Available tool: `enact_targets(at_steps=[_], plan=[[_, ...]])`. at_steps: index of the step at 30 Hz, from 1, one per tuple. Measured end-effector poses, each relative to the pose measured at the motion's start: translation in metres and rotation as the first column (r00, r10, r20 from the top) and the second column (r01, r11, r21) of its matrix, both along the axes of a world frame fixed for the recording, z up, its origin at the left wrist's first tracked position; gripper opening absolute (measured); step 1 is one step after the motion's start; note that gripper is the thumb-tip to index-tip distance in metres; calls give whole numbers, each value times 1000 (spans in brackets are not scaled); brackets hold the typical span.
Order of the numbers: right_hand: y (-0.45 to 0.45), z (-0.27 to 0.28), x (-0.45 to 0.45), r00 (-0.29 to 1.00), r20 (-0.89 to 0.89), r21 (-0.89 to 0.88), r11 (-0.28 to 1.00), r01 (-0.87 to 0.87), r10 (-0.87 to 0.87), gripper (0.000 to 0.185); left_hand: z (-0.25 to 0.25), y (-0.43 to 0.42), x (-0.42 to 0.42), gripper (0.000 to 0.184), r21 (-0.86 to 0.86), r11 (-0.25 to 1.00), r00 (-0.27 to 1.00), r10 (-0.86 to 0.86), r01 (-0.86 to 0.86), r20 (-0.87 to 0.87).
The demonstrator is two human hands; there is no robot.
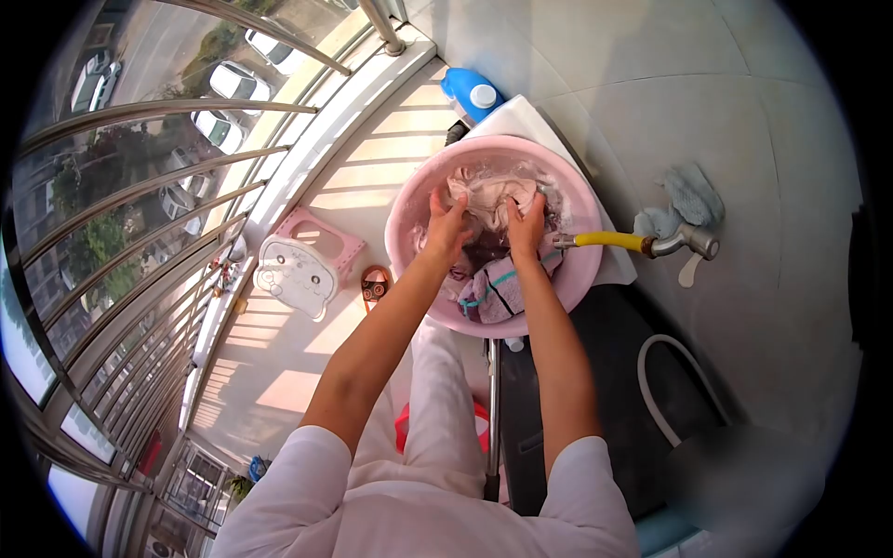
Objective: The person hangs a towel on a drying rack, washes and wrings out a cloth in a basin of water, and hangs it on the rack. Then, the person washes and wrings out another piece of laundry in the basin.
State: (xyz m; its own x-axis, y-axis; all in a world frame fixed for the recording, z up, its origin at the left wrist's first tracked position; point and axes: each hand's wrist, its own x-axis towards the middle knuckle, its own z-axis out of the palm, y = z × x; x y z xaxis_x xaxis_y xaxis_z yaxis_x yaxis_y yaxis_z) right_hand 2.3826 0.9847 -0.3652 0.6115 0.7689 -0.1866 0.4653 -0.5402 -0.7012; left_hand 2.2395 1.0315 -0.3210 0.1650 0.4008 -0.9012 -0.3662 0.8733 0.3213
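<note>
Both the left hand (448, 225) and the right hand (526, 226) were inside the rim of a pink basin (397, 228), over splashing water. The right grip was closed on a pale pink cloth (490, 193), thumb on one side of a bunched fold and fingers on the other. The left grip was parted, thumb and forefinger spread at the left end of that same cloth; whether they touched it I could not tell. The cloth lay between the two grips and just beyond them, rumpled and wet.

It looked soft and limp, likely heavier for the water it held and slippery if soapy. A gathered handful seemed a surer hold than one thin edge, with both ends supported so the weight would not drag on a single fold.

Nearer the wearer than the grips, a greyish-lilac cloth (496, 290) with teal trim lay bunched in the basin, perhaps thicker and stiffer. Just right of the right grip, a yellow hose (605, 239) ran from a wall tap (686, 244) to the basin. Well beyond both grips stood a blue bottle (470, 93).
</note>
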Motion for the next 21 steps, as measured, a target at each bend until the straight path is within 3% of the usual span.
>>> enact_targets(at_steps=[1, 3, 6, 7, 9, 10, 13, 14, 16, 17, 18, 20, 21], plan=[[-3, 4, -2, 942, 71, -134, 939, -316, 327, 49, -3, -4, 2, 83, -3, 1000, 999, -3, 3, -34], [2, 15, 12, 774, -16, -323, 729, -603, 633, 47, 2, -16, 6, 85, 50, 997, 997, -64, 66, -34], [0, 7, -2, 944, 151, -76, 955, -286, 295, 50, 19, -19, 12, 86, 32, 992, 991, -123, 124, -45], [4, 28, -8, 947, 57, -18, 948, -317, 318, 51, 20, -17, 14, 85, 11, 990, 989, -138, 138, -49], [2, 114, -27, 919, -130, 96, 927, -361, 372, 53, 15, -12, 14, 86, 11, 1000, 986, 17, -19, 167], [-6, 142, -36, 907, -141, 127, 916, -380, 396, 52, 11, -8, 14, 86, -5, 995, 957, 98, -101, 272], [-23, 182, -55, 857, -267, 117, 898, -425, 440, 40, 33, 12, 14, 77, -96, 995, 965, 34, -9, 259], [-24, 179, -61, 879, -234, 154, 909, -388, 415, 28, 31, 8, 16, 68, -71, 996, 958, 73, -56, 276], [-16, 173, -65, 898, -313, 93, 951, -296, 310, 22, 27, -2, 18, 50, -24, 988, 940, 151, -151, 305], [-11, 166, -66, 902, -350, 56, 967, -250, 254, 22, 23, -6, 17, 42, -42, 987, 949, 162, -157, 269], [-8, 143, -67, 934, -345, 19, 995, -95, 96, 25, 23, -8, 15, 34, -63, 984, 957, 174, -164, 232], [7, 112, -59, 982, -185, 141, 990, -21, 47, 27, 29, -6, 18, 22, -103, 976, 972, 201, -190, 120], [15, 99, -50, 976, -218, 118, 993, 0, 25, 28, 31, -5, 21, 23, -86, 978, 976, 200, -193, 85]])
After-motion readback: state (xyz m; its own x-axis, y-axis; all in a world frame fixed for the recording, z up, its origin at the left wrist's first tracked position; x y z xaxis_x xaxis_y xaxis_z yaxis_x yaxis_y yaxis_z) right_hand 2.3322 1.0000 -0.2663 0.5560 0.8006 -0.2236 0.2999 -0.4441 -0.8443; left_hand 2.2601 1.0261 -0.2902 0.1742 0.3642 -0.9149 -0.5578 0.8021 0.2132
